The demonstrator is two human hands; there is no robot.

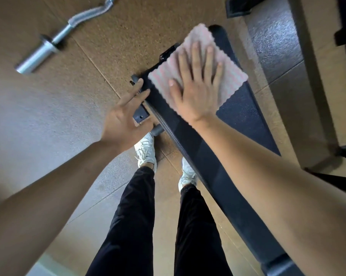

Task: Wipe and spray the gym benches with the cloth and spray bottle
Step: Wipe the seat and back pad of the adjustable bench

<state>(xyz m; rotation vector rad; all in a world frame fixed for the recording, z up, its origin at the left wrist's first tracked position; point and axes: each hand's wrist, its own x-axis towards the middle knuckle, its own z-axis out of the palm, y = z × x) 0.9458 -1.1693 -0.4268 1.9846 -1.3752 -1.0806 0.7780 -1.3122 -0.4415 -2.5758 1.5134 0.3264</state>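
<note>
Bench (245,114) slanting up-left, cloth (234,80) flat atop

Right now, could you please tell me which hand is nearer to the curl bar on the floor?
Left. The left hand is beside the bench, toward the curl bar; the right hand presses the cloth onto it, farther away.

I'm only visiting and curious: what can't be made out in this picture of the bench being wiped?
Head view only:
- the spray bottle: nowhere in frame.
- the bench under the cloth and right hand: covered, so its state cannot be told.
- the bench's near end: hidden by the right forearm, cut by the bottom edge.
- the curl bar: far end cut by the top edge.
</note>
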